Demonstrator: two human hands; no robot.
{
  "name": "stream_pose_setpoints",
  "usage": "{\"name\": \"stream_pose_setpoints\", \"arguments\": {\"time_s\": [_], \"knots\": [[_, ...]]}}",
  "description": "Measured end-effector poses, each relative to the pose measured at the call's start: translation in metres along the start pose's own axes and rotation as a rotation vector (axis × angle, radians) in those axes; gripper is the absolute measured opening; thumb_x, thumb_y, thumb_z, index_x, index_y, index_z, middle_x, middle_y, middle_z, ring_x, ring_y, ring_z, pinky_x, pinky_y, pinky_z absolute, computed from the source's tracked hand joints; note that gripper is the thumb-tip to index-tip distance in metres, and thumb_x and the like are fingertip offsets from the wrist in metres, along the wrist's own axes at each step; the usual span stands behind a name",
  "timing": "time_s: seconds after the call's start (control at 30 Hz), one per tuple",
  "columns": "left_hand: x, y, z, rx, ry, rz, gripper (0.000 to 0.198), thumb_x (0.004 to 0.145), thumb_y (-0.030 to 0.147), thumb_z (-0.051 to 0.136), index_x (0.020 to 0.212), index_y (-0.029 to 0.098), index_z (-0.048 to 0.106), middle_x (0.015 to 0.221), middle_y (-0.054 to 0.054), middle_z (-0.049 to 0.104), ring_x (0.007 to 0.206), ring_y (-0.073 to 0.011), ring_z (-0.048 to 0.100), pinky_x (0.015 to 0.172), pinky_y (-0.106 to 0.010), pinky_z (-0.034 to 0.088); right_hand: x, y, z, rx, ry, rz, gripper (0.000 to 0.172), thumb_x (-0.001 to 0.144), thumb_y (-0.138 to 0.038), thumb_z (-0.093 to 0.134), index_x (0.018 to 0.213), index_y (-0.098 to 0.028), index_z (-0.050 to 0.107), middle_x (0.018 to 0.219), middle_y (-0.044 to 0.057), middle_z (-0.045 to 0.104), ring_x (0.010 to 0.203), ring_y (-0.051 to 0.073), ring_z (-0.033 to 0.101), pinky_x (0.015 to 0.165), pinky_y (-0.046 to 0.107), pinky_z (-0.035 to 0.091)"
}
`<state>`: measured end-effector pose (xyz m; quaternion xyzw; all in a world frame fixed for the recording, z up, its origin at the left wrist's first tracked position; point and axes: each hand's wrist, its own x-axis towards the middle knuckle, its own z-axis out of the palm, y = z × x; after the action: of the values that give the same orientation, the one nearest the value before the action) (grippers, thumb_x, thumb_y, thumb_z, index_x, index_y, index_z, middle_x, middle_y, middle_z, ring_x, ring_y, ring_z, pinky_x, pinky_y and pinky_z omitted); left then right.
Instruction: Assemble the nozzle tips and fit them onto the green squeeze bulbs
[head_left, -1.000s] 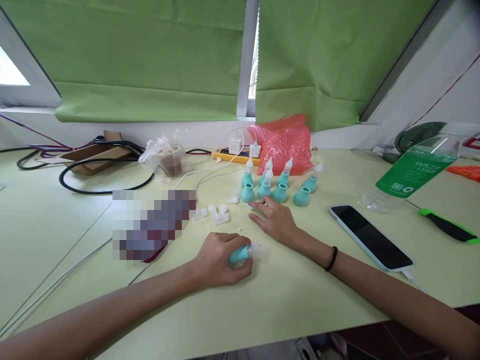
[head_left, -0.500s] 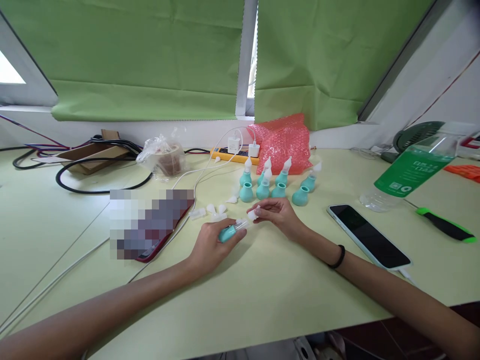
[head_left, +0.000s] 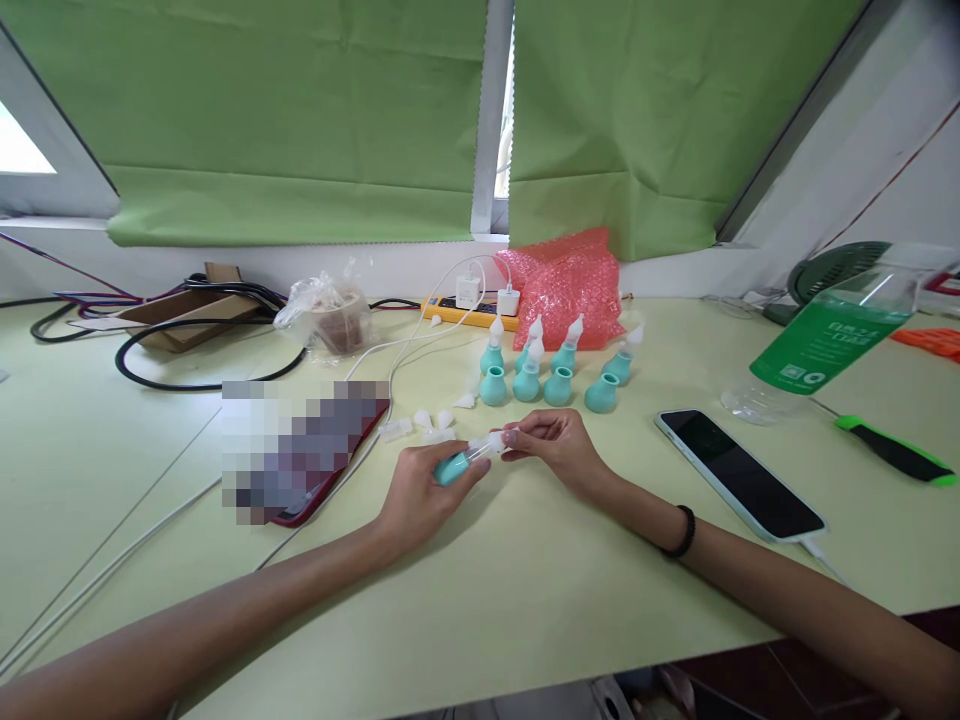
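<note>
My left hand [head_left: 424, 495] is closed around a teal bulb [head_left: 452, 468] with a clear tube [head_left: 478, 452] pointing right. A white tip [head_left: 496, 441] sits at the tube's end, pinched between the thumb and fingers of my right hand [head_left: 559, 447]. Behind my hands stand several teal bulbs in two rough rows. Some carry white tips, like the front middle one [head_left: 527, 383]; others have open necks, like the one at the right [head_left: 601, 393]. Loose white tips [head_left: 423, 420] and clear pieces [head_left: 396, 429] lie just beyond my left hand.
A red-cased phone [head_left: 330, 450] lies left, a charging phone [head_left: 739, 475] right. A tilted green-labelled bottle [head_left: 832, 335] and a green-black handled tool [head_left: 892, 450] are at the right. Pink bubble wrap [head_left: 574, 290], a power strip [head_left: 480, 315] and a bagged roll [head_left: 337, 320] stand behind.
My right hand has moved slightly left and down, bringing the white tip against the end of the clear tube. My left hand still holds the teal bulb.
</note>
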<state>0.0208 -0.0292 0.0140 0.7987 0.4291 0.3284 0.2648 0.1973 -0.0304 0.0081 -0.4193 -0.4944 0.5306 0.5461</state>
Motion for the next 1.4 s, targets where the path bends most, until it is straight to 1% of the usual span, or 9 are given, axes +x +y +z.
{"name": "stream_pose_setpoints", "arguments": {"time_s": [0.13,0.23,0.4,0.63,0.73,0.9,1.1,1.3,1.4], "knots": [[0.0,-0.002,0.001,0.021,0.026,-0.006,0.034,0.077,0.041,0.045,0.067,0.013,0.061,0.053,0.002,0.047,0.051,-0.0092,0.038,0.049,-0.019,0.031,-0.002,-0.003,0.002,0.014,-0.044,0.047,0.02,0.061,-0.028,0.068,0.058,-0.014,0.054,0.067,0.002,0.066,0.068,0.017,0.064,0.06,0.031,0.054],[0.0,-0.002,0.001,0.052,0.032,0.031,0.035,0.077,0.041,0.045,0.066,0.012,0.061,0.053,0.002,0.049,0.05,-0.0091,0.039,0.049,-0.019,0.031,-0.002,-0.004,0.001,0.016,-0.102,0.084,0.024,0.063,-0.03,0.066,0.058,-0.014,0.049,0.065,0.002,0.066,0.067,0.017,0.064,0.06,0.03,0.053],[-0.002,-0.002,0.003,0.147,0.041,0.153,0.033,0.078,0.037,0.045,0.062,0.012,0.06,0.048,0.001,0.048,0.046,-0.008,0.036,0.047,-0.019,0.03,0.004,-0.009,-0.008,-0.033,-0.24,0.184,0.025,0.06,-0.029,0.068,0.057,-0.013,0.049,0.06,0.002,0.065,0.063,0.017,0.065,0.06,0.029,0.052],[-0.005,-0.004,0.006,0.188,0.066,0.224,0.03,0.077,0.036,0.047,0.065,0.013,0.061,0.049,-0.001,0.051,0.045,-0.009,0.04,0.047,-0.02,0.031,0.006,-0.013,-0.01,-0.017,-0.283,0.23,0.026,0.057,-0.026,0.07,0.057,-0.012,0.049,0.058,0.003,0.066,0.059,0.018,0.065,0.06,0.03,0.052],[-0.005,-0.004,0.006,0.192,0.088,0.241,0.03,0.077,0.036,0.047,0.065,0.013,0.061,0.047,-0.001,0.051,0.044,-0.009,0.04,0.046,-0.02,0.031,0.005,-0.011,-0.008,0.039,-0.276,0.239,0.025,0.058,-0.025,0.07,0.056,-0.012,0.049,0.059,0.004,0.067,0.06,0.017,0.065,0.063,0.03,0.052],[-0.004,-0.003,0.005,0.187,0.105,0.212,0.027,0.077,0.036,0.048,0.074,0.013,0.064,0.054,-0.002,0.058,0.048,-0.0103,0.047,0.049,-0.02,0.035,0.002,-0.011,-0.004,0.088,-0.228,0.233,0.024,0.056,-0.025,0.071,0.055,-0.013,0.051,0.06,0.002,0.066,0.059,0.017,0.065,0.063,0.031,0.052],[-0.004,-0.001,0.004,0.151,0.15,0.175,0.025,0.075,0.037,0.051,0.078,0.014,0.061,0.059,-0.002,0.061,0.051,-0.0113,0.052,0.05,-0.02,0.038,-0.004,-0.02,0.004,0.06,-0.123,0.11,0.018,0.056,-0.026,0.071,0.056,-0.013,0.058,0.061,0.001,0.065,0.055,0.015,0.063,0.061,0.03,0.052],[-0.004,0.001,0.004,0.171,0.118,0.131,0.026,0.075,0.038,0.051,0.078,0.014,0.059,0.06,-0.002,0.061,0.053,-0.0125,0.053,0.051,-0.021,0.037,-0.007,-0.019,0.006,0.059,-0.088,0.13,0.016,0.059,-0.025,0.069,0.056,-0.013,0.06,0.056,0.001,0.063,0.049,0.012,0.06,0.056,0.026,0.05],[-0.002,0.003,0.001,0.151,0.07,0.087,0.027,0.076,0.038,0.049,0.08,0.014,0.059,0.064,-0.002,0.062,0.056,-0.0135,0.054,0.054,-0.022,0.038,-0.007,-0.017,0.007,0.076,-0.061,0.165,0.015,0.06,-0.025,0.069,0.057,-0.013,0.06,0.055,0.001,0.062,0.049,0.011,0.059,0.055,0.024,0.049]]}}
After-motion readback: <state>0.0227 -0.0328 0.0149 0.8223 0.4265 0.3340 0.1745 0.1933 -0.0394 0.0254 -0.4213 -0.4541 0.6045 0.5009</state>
